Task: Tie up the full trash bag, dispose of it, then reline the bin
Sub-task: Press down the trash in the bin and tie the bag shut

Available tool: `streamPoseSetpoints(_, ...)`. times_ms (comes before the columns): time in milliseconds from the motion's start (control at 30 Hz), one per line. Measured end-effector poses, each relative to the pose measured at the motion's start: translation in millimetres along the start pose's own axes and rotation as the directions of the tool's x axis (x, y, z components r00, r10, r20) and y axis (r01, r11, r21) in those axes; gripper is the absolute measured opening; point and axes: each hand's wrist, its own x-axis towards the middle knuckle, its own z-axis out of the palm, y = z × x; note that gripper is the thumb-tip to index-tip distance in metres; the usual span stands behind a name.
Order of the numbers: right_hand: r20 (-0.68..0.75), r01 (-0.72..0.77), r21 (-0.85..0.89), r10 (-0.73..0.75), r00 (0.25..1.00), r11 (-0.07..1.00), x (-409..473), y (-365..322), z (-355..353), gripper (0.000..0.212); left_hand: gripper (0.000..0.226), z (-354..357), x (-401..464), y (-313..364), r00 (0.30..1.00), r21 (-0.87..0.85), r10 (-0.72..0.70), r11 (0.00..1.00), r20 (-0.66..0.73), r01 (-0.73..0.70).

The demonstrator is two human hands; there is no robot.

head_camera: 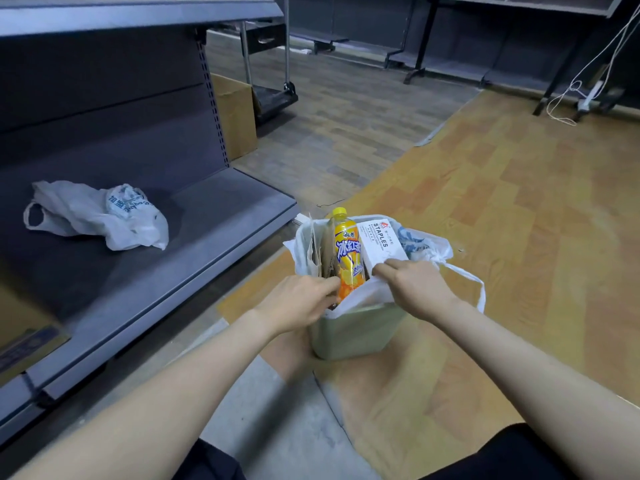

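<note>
Here the pale green bin (349, 336) stands on the wooden floor (502, 202), directly under both hands, lined with a white trash bag (367, 294) whose rim is folded out over the bin's edge. The left hand (298, 303) has its fingers curled in at the bag's near-left rim beside the bottle; whether it actually pinches plastic cannot be told. The right hand (412, 284) pinches a bunched fold of the bag at the near-right rim, fingers narrow on the plastic. A loose bag handle (474, 282) loops out to the right of the right hand, hanging over the bin's side.

Between the hands an orange drink bottle (348, 256) with a yellow cap stands upright, rising above the rim. Just beyond the right hand a white staples box (379, 242) leans against the bottle. Beyond the left hand, flattened cardboard (323, 247) stands on edge against the bag's far-left wall. These pieces stick up past the bag's mouth.

To the right of and beyond the hands the floor lies open. To the left, the grey shelf (214, 216) edge runs close past the bin. On that shelf, well left of the left hand, a spare white plastic bag (100, 216) lies crumpled. A cardboard box (235, 116) sits on the floor farther off, behind the shelf end.
</note>
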Motion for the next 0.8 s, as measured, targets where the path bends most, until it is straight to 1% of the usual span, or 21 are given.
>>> streamPoseSetpoints(33,-0.059,0.079,0.059,-0.075,0.995,0.995,0,-4,0,0.034,0.025,0,-1,0,0.999,0.009,0.029,1.000,-0.039,-0.029)
streamPoseSetpoints(67,-0.096,0.173,0.082,-0.165,0.982,0.981,1,-10,-1,0.038,0.034,-1,-2,-2,0.993,0.045,0.087,0.995,-0.076,-0.084)
streamPoseSetpoints(100,-0.106,0.269,0.067,-0.261,0.959,0.961,2,-18,-1,0.041,0.042,-2,-4,-4,0.985,0.117,0.156,0.982,-0.073,-0.147)
streamPoseSetpoints(133,-0.101,0.354,0.018,-0.350,0.931,0.935,2,-27,-1,0.042,0.048,-4,-7,-6,0.981,0.197,0.192,0.962,-0.010,-0.187)
streamPoseSetpoints(167,-0.086,0.408,-0.044,-0.410,0.908,0.912,3,-36,1,0.042,0.053,-5,-8,-8,0.980,0.282,0.199,0.939,0.030,-0.199)
streamPoseSetpoints(200,-0.047,0.430,-0.109,-0.436,0.899,0.896,3,-45,1,0.041,0.056,-3,-9,-9,0.981,0.327,0.184,0.925,0.055,-0.192)
streamPoseSetpoints(233,-0.008,0.426,-0.169,-0.433,0.901,0.889,4,-52,-1,0.039,0.057,0,-9,-11,0.982,0.347,0.177,0.919,0.068,-0.189)
streamPoseSetpoints(267,-0.003,0.414,-0.217,-0.425,0.905,0.884,6,-57,-2,0.037,0.056,4,-8,-11,0.983,0.352,0.170,0.918,0.069,-0.183)
streamPoseSetpoints(333,-0.087,0.371,-0.255,-0.404,0.911,0.893,9,-61,-3,0.036,0.048,12,-7,-9,0.987,0.353,0.159,0.922,0.027,-0.159)
streamPoseSetpoints(400,-0.187,0.333,-0.208,-0.372,0.909,0.920,10,-63,-2,0.034,0.041,18,-6,-5,0.987,0.335,0.157,0.932,-0.029,-0.139)
streamPoseSetpoints(467,-0.256,0.296,-0.149,-0.326,0.910,0.943,11,-66,-3,0.030,0.039,20,-7,-4,0.985,0.290,0.159,0.948,-0.069,-0.133)
streamPoseSetpoints(533,-0.306,0.262,-0.100,-0.280,0.910,0.960,13,-67,-3,0.025,0.036,18,-9,-10,0.983,0.223,0.166,0.964,-0.081,-0.144)
streamPoseSetpoints(567,-0.330,0.236,-0.089,-0.252,0.910,0.968,14,-66,-3,0.027,0.033,18,-10,-15,0.984,0.188,0.161,0.972,-0.079,-0.144)
streamPoseSetpoints(600,-0.346,0.209,-0.091,-0.228,0.910,0.974,16,-66,-3,0.032,0.027,19,-9,-19,0.990,0.141,0.124,0.983,-0.063,-0.114)
streamPoseSetpoints(633,-0.355,0.188,-0.104,-0.213,0.910,0.977,17,-65,-3,0.036,0.021,19,-9,-23,0.998,0.108,0.057,0.993,-0.030,-0.053)
streamPoseSetpoints(667,-0.357,0.175,-0.116,-0.206,0.911,0.978,18,-65,-4,0.039,0.017,18,-9,-26,0.999,0.105,0.003,0.994,0.037,-0.006)
streamPoseSetpoints(733,-0.354,0.156,-0.115,-0.187,0.916,0.981,19,-62,-5,0.042,0.011,16,-6,-30,0.993,0.106,-0.044,0.994,0.105,0.033)
streamPoseSetpoints(800,-0.376,0.177,-0.097,-0.200,0.905,0.980,19,-56,-5,0.043,0.013,5,-2,-33,0.989,0.119,-0.068,0.992,0.135,0.053)
